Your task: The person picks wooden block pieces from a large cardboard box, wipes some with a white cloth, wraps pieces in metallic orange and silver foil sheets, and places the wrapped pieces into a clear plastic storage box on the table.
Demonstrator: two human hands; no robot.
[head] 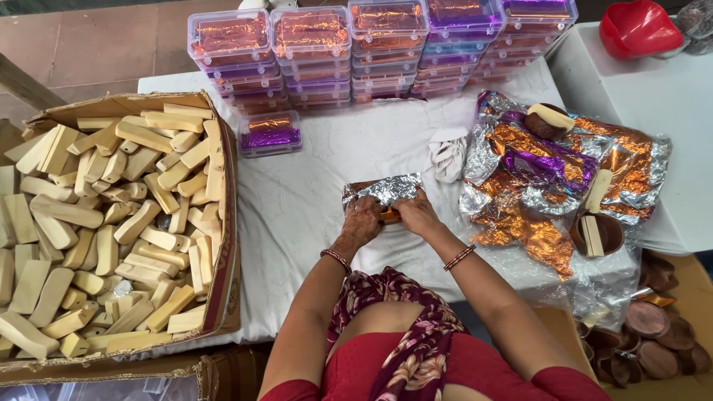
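Observation:
My left hand point(362, 220) and my right hand point(417, 212) press side by side on a sheet of silver foil point(382, 188) lying on the white table point(312, 186). Both grip its near edge, folded over a small orange-backed piece point(390, 217) between them; what is inside is hidden. A pile of loose orange, purple and silver foil sheets point(542, 178) lies just right of my right hand. A big cardboard box point(223, 245) of pale wooden blocks point(111, 215) stands left of my left hand.
Stacks of clear plastic boxes with orange and purple foil inside point(371, 52) line the far edge; one single box point(270, 134) sits apart. A crumpled white cloth point(448, 154), brown round cups point(598, 232) with pale sticks, more brown lids point(646, 334) at lower right, and a red object point(639, 26) are nearby.

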